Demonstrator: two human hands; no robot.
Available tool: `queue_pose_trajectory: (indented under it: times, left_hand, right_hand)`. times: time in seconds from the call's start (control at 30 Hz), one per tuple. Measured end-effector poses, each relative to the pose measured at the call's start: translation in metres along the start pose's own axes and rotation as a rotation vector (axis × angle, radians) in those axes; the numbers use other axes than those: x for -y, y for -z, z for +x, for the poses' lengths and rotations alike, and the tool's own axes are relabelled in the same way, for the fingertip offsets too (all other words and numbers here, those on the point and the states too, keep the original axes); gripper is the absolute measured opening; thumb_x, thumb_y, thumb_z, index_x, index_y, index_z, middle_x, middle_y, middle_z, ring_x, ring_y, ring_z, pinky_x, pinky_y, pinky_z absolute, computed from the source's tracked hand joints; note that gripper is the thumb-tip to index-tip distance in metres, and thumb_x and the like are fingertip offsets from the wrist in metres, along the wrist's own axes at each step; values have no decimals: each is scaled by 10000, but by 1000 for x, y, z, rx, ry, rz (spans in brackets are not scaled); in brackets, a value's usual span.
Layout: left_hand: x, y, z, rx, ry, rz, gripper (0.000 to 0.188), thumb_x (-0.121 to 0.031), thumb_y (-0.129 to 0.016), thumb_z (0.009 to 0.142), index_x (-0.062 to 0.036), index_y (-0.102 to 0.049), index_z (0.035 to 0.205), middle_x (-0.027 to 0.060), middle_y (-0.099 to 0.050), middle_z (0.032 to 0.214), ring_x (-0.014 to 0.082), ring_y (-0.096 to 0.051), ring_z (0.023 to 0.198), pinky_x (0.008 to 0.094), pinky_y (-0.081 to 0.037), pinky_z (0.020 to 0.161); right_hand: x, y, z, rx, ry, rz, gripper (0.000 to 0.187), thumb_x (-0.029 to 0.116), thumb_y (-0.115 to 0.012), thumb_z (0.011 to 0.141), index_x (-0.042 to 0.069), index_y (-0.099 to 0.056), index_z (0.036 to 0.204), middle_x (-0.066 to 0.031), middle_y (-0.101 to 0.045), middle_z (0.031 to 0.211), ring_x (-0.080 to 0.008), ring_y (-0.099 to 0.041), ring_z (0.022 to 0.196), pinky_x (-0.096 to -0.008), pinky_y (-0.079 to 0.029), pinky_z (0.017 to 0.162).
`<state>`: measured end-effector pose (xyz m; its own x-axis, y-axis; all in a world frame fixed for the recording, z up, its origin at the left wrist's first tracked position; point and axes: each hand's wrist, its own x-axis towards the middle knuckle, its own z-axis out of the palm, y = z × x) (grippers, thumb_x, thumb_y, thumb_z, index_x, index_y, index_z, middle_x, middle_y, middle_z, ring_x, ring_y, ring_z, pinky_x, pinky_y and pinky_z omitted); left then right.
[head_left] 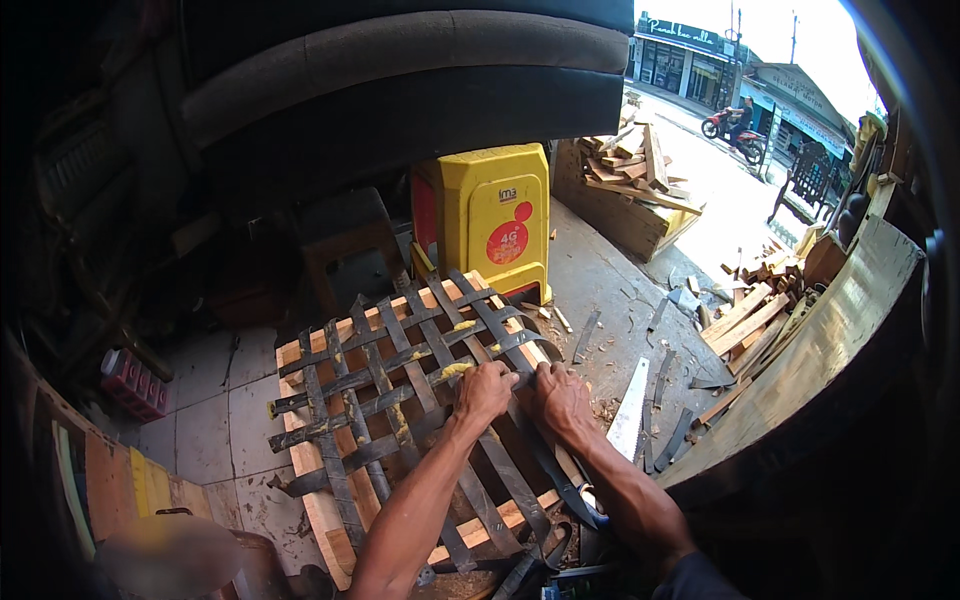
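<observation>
There it was, right in front of the person: the wooden frame, lying slantwise with its face up, dark bands criss-crossing it over and under, some ends poking past the rails. And both hands were busy at its right edge! The left hand had its grip clenched on a black strip, knuckles up, just inside the frame's right rail. The right hand sat close beside it, over that same rail, its grip bunched on the strip too, fingers curled tight, though their undersides were hidden. Yellow smudges showed on a few of the bands across the frame.

To the right of the frame, a handsaw lay with its pale blade bared, and loose dark offcuts were strewn beside it. Farther right of the frame came a heap of wood scraps. Just beyond the frame's far end stood a yellow cabinet with a red round mark, and past that, off to the right, a wooden crate with sticks piled on top. Well left of the frame, a pinkish-red crate rested on the tiles. And out on the street, far beyond the frame, a rider sat on a red motorcycle!
</observation>
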<state>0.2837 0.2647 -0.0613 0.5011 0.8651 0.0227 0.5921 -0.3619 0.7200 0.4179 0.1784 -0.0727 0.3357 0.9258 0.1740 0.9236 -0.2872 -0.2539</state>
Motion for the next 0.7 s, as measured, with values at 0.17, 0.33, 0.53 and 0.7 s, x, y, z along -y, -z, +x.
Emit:
queue_pose_trajectory:
  times: [0.17, 0.33, 0.53, 0.7]
  left_hand:
    - [-2, -3, 3, 21, 19, 135, 245, -311, -727, 875, -69, -765, 872, 200, -735, 862, 391, -716, 893, 474, -542, 826]
    - [-12, -4, 2, 30, 188, 4, 265, -338, -701, 902, -86, -781, 915, 145, -732, 782, 292, -723, 787, 407, -549, 749]
    - [-10, -21, 11, 43, 287, -262, 313, -293, -674, 948, -8, -745, 839, 52, -654, 623, 178, -671, 617, 334, -525, 608]
    - [10, -52, 26, 46, 533, -999, 251, -218, -688, 923, 18, -747, 861, 69, -699, 812, 160, -615, 724, 374, -498, 678]
  right_hand:
    - [-20, 34, 16, 214, -171, 402, 500, 252, -686, 723, -3, -716, 1152, -215, -740, 1040, -333, -726, 940, -385, -559, 875]
    - [-18, 41, 12, 221, -197, 538, 545, 249, -707, 701, -5, -702, 1183, -216, -736, 1069, -334, -720, 985, -389, -542, 922]
    - [-9, 35, -2, 147, -129, 490, 664, 352, -766, 718, 47, -616, 1287, -252, -717, 989, -368, -709, 914, -424, -538, 851]
    - [-28, 24, 10, 183, -133, 676, 792, 501, -716, 835, 44, -481, 1437, -293, -685, 1119, -388, -689, 1038, -431, -519, 898]
